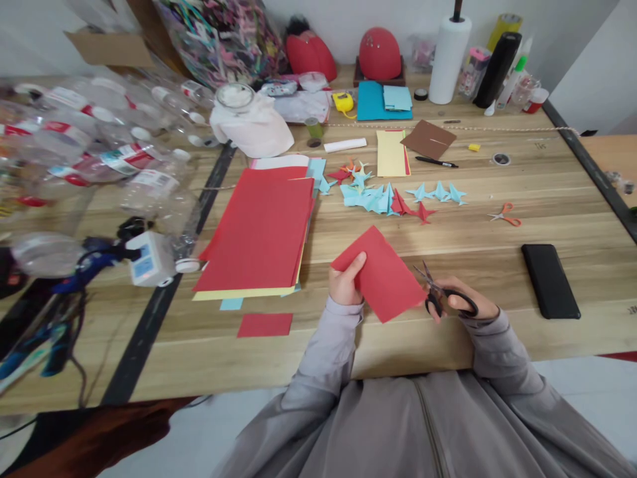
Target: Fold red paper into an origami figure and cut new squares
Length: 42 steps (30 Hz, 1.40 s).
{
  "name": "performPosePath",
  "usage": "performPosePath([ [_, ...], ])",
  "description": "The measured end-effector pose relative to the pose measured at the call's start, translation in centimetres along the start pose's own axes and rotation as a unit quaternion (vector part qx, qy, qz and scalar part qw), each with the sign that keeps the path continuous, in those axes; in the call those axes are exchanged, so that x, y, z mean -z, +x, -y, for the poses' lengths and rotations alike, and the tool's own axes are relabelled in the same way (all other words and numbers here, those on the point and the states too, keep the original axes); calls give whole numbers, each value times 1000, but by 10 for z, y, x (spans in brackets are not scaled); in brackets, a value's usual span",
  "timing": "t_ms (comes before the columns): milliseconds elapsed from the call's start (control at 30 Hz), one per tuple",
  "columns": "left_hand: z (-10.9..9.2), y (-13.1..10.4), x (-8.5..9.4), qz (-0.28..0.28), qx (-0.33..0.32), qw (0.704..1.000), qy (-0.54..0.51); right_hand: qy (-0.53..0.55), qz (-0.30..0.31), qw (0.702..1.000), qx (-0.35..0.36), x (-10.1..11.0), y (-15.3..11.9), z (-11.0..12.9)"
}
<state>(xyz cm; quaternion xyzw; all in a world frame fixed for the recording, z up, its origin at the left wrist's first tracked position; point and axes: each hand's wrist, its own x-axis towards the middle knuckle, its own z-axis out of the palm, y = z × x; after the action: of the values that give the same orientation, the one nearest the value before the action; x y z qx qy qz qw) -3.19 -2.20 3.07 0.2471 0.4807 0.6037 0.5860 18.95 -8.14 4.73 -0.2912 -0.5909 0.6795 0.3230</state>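
Note:
Pinched by its left corner, a sheet of red paper is held up in my left hand, thumb on top. My right hand has its fingers in the black handles of a pair of scissors; the blades are spread slightly and point up beside the sheet's right corner. Fingers of that hand come close to this corner; whether they touch it I cannot tell. Left of me lies a stack of red sheets over yellow and blue ones, and a small red paper strip lies in front of it.
Folded blue paper cranes and red ones lie beyond my hands. Orange-handled scissors and a black phone are at right. Plastic bottles crowd the left side. A yellow tape measure and a paper roll stand at the back.

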Motion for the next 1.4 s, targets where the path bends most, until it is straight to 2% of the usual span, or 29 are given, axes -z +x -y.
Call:
performPosePath([
  [67, 1, 3, 4, -34, -86, 994, 49, 30, -69, 997, -2, 0, 1, -4],
  [133, 1, 3, 8, -14, -174, 974, 144, 48, -183, 982, 6, -1, 4, -7],
  [200, 1, 1, 11, 77, -259, 931, 247, 71, -281, 957, 21, -5, 9, -8],
  [300, 3, -1, 12, 227, -361, 826, 368, 105, -359, 927, 25, -9, 17, -10],
  [367, 7, -3, 12, 277, -390, 775, 413, 107, -392, 914, 14, -10, 20, -13],
  [433, 11, -5, 12, 282, -404, 760, 423, 89, -413, 906, 21, -11, 20, -15],
  [467, 12, -5, 12, 269, -409, 765, 420, 74, -420, 904, 32, -10, 19, -15],
  [533, 15, -5, 12, 213, -406, 793, 402, 39, -427, 901, 60, -11, 18, -15],
  [600, 17, -4, 10, 140, -359, 850, 359, 5, -428, 900, 80, -11, 17, -13],
  [667, 19, -2, 7, 86, -247, 927, 269, -21, -424, 901, 83, -13, 17, -10],
  [733, 19, -1, 3, 85, -78, 983, 145, -36, -421, 903, 75, -13, 18, -9],
  [800, 17, -2, 0, 118, 80, 989, 47, -42, -412, 909, 59, -14, 18, -9],
  [867, 15, -5, -3, 134, 154, 979, 2, -43, -396, 916, 44, -13, 19, -11],
  [967, 13, -9, -5, 131, 164, 978, -12, -42, -362, 931, 25, -13, 19, -14],
  [1067, 15, -11, -7, 122, 126, 984, -13, -47, -339, 939, 17, -15, 19, -16],
  [1167, 17, -11, -7, 116, 76, 990, -13, -53, -335, 941, 5, -16, 20, -16],
  [1400, 17, -12, -5, 132, 58, 990, -4, -50, -337, 940, 5, -15, 20, -17],
])
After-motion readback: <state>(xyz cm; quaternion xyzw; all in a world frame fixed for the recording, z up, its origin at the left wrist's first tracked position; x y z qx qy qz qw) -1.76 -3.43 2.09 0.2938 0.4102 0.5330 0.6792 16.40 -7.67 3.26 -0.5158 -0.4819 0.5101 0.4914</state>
